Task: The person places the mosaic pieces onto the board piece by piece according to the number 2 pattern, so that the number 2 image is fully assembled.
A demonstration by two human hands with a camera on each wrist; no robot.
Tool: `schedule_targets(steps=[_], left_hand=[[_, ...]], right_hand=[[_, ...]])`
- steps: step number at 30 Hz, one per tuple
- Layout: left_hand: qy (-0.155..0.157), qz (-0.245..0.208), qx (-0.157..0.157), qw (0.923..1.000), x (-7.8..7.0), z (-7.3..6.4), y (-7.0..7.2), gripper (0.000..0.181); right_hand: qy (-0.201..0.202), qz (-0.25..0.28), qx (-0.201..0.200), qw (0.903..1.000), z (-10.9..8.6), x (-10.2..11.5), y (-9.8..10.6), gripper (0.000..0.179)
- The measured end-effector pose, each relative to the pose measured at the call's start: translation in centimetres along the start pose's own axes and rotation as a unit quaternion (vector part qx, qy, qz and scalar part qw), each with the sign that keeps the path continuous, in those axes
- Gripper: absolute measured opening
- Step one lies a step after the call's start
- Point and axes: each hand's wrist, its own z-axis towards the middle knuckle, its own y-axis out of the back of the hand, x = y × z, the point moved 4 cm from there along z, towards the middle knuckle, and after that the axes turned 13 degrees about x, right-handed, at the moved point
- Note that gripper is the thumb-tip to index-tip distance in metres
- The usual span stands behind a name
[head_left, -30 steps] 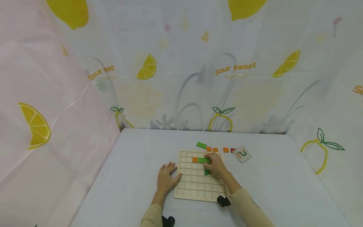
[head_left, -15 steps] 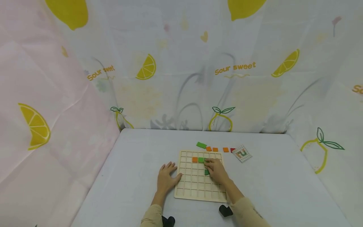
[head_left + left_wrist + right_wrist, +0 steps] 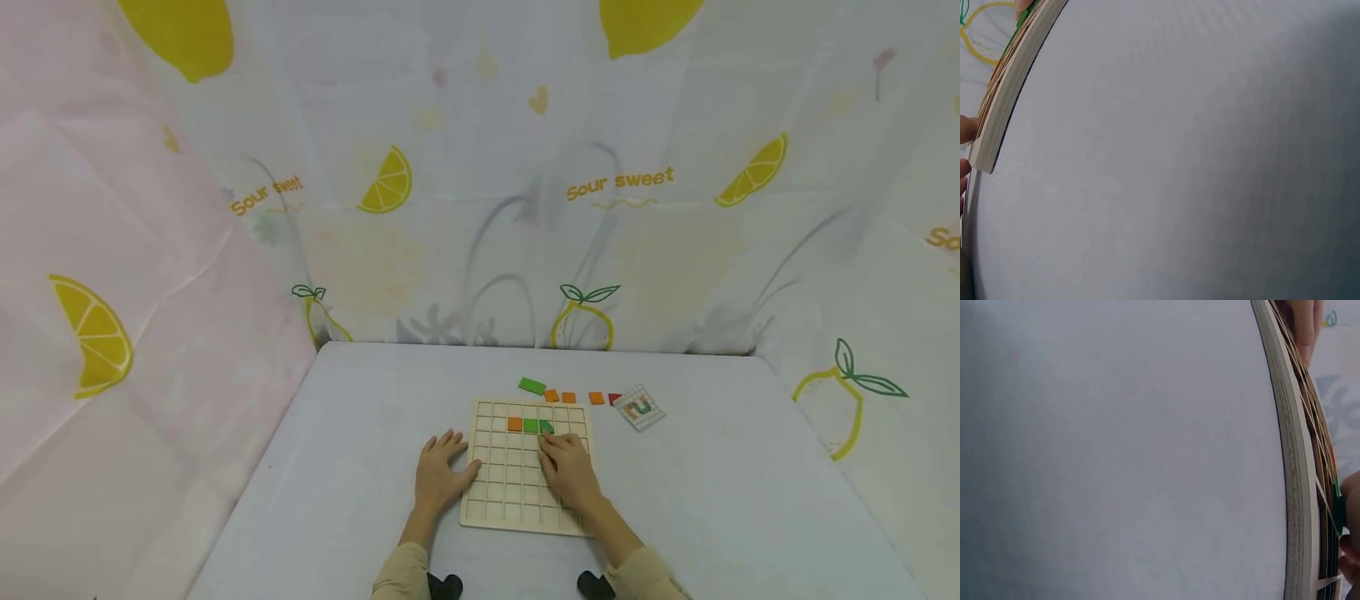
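Observation:
A square wooden grid board (image 3: 495, 492) lies on the white table. My left hand (image 3: 441, 471) rests at its left edge, fingers spread, thumb on the rim. In the board's upper rows sit an orange square tile (image 3: 515, 424), a light green tile (image 3: 531, 426) and a dark green tile with a rounded corner (image 3: 546, 427), side by side. Just below the rounded tile, my right hand (image 3: 572, 473) pinches another green tile (image 3: 1339, 509), mostly hidden under the fingers in the head view. Its fingertips stay low over the board.
Behind the board lie a long green tile (image 3: 532, 386), several orange tiles (image 3: 596, 398) and a red piece (image 3: 614, 399). A small pattern card (image 3: 639, 407) lies to their right. Printed cloth walls surround the table on the far side and both flanks.
My right hand has left the upper dark green tile, which now shows in its cell, and has moved toward me onto the lower green tile. The left hand stays in place.

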Motion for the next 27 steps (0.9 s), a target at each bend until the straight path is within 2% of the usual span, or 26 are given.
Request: schedule_targets(steps=[3,8,13,20,27], left_hand=[[0.003,-0.002,0.003,1.0000,-0.1,0.0,0.0,0.037],[-0.001,0.003,-0.002,1.0000,-0.2,0.0,0.2,0.037],[-0.005,0.001,-0.006,1.0000,-0.3,0.0,0.4,0.037],[-0.005,0.001,-0.004,1.0000,-0.2,0.1,0.3,0.037],[-0.004,-0.001,-0.004,1.0000,-0.2,0.0,0.3,0.037]], right_hand=[[-0.038,-0.037,0.007,0.9986,-0.3,0.6,-0.1,0.022],[-0.119,-0.055,0.054,0.9899,-0.6,1.5,-0.1,0.030],[-0.128,-0.082,0.066,0.9862,-0.7,1.7,0.0,0.032],[-0.145,-0.069,0.083,0.9836,-0.5,1.1,-0.3,0.032],[-0.149,-0.077,0.104,0.9804,-0.5,1.4,-0.3,0.036]])
